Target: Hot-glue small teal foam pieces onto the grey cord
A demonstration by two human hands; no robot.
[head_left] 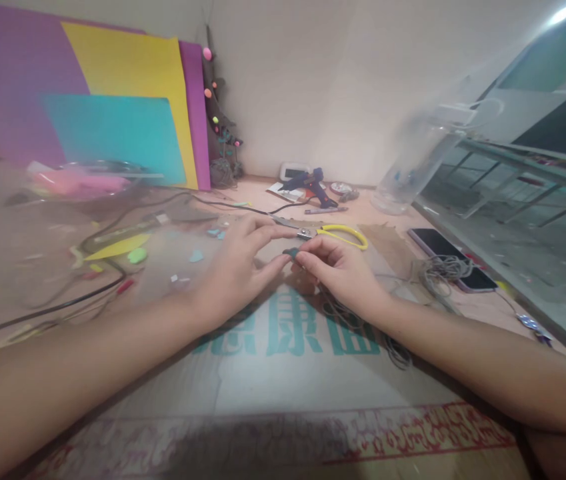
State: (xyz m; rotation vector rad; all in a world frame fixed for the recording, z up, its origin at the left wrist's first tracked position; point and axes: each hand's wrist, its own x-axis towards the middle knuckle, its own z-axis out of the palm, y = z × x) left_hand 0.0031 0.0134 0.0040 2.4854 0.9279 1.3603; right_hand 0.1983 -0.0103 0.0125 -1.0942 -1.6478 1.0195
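Observation:
A small dark teal piece (291,253), too blurred to identify, sits between my hands above the table. My right hand (335,263) pinches it between thumb and fingertips. My left hand (250,257) reaches in from the other side, its thumb tip against the piece and its index finger stretched out above, a gap between them. Just beyond the fingertips lie yellow-handled scissors (345,235), blades pointing left. Thin grey cord (343,310) hangs or lies in loops below my right hand; whether it joins the piece I cannot tell.
Behind are a dark glue gun (315,187) and a pen (327,211). A clear plastic jug (407,167) and a phone (443,250) under tangled cord stand and lie right. Left are a black cable (57,308), paper scraps and a pink bundle (77,181); coloured sheets (117,133) lean behind.

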